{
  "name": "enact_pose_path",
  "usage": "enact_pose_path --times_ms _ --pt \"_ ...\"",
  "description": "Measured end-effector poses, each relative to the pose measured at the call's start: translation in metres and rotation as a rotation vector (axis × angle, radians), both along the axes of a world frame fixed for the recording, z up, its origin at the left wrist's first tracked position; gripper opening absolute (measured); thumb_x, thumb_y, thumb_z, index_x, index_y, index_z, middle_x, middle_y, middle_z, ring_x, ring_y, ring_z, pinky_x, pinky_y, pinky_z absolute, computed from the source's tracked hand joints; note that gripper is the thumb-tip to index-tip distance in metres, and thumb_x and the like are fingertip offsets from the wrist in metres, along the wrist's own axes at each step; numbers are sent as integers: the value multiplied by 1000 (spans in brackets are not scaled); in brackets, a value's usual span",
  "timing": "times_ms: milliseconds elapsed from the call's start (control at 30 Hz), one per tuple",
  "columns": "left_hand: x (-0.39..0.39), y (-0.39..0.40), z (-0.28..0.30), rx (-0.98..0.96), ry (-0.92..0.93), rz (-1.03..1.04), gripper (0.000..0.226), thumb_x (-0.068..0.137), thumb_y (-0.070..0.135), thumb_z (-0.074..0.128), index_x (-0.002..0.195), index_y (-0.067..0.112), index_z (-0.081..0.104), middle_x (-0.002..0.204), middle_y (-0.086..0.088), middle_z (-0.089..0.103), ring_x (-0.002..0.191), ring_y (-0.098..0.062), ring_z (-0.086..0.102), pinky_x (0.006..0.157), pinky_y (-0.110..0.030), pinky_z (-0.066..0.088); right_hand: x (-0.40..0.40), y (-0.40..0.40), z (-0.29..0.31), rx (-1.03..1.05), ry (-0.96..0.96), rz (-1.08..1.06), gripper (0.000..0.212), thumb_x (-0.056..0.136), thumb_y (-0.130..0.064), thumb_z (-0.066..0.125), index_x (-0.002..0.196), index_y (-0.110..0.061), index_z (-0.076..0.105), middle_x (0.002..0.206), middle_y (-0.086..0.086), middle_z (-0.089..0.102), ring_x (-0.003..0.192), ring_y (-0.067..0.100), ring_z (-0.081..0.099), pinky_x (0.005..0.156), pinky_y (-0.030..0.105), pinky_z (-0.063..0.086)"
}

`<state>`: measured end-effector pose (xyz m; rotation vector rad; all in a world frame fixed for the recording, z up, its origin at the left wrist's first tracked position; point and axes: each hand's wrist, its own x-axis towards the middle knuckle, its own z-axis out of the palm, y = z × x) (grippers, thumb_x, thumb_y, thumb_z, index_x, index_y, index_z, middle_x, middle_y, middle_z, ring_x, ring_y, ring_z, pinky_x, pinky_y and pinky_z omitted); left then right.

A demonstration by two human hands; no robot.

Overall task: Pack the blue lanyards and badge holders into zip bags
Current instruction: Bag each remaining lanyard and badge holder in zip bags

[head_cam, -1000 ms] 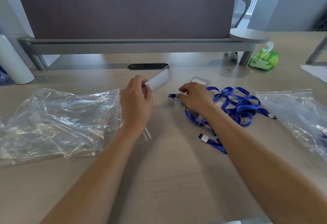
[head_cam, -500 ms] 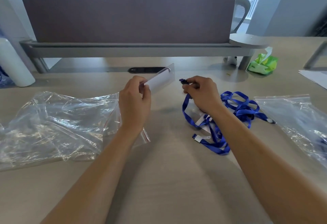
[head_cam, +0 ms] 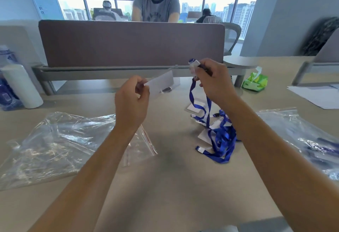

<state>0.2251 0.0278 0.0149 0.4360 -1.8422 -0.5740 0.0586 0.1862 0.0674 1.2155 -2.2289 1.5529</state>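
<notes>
My left hand [head_cam: 131,103] pinches one end of a clear badge holder with a white card [head_cam: 161,84], held above the desk. My right hand [head_cam: 213,83] grips the clip end of a blue lanyard [head_cam: 208,110], raised so the strap hangs down. Its lower part joins a tangle of blue lanyards [head_cam: 222,140] on the desk, with another badge holder [head_cam: 195,107] lying under it. A pile of empty zip bags [head_cam: 55,145] lies at the left. A zip bag [head_cam: 308,140] at the right holds something dark blue.
A grey desk divider [head_cam: 131,43] runs along the back, with a person seated behind it. A white roll [head_cam: 23,86] stands at far left. A green tissue pack [head_cam: 255,82] and papers [head_cam: 319,94] lie at back right.
Both hands have risen from the desk. My right hand has lifted the lanyard's clip end higher, drawing the strap up out of the tangle. The camera has tilted upward.
</notes>
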Motion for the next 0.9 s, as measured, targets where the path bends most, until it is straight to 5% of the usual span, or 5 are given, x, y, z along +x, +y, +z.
enact_pose_path --times_ms 200,367,467,633,900 --pt "21 7 33 88 55 -79 5 92 9 65 96 10 67 82 0 70 71 -2 62 64 -3 41 20 3 36 -33 44 -10 18 98 -26 62 84 -29 73 88 6 65 74 14 57 73 27 49" --pt "39 7 45 98 63 -91 3 92 13 65 95 13 67 81 6 69 73 -13 68 65 -13 49 35 4 53 -101 -27 18 16 100 -17 62 99 -15 78 75 -8 67 59 -6 54 61 11 45" --pt "47 7 52 92 34 -118 2 94 14 65 95 13 66 83 12 67 75 -11 70 62 -15 54 37 -2 63 -140 -93 65 16 99 -13 65 108 -12 78 86 1 74 69 7 64 75 23 61" --pt "54 2 57 97 -29 -219 4 92 15 65 94 15 69 79 5 70 76 -20 71 71 -40 62 44 -8 72 -187 -184 137 15 97 -11 68 109 -10 77 89 8 78 77 23 75 83 37 65" --pt "50 4 60 73 -121 -220 5 95 16 65 97 17 69 82 6 71 75 -16 70 68 -21 57 65 -7 97 -281 -143 314 20 104 -12 57 113 -6 74 105 9 78 94 22 78 88 36 63"
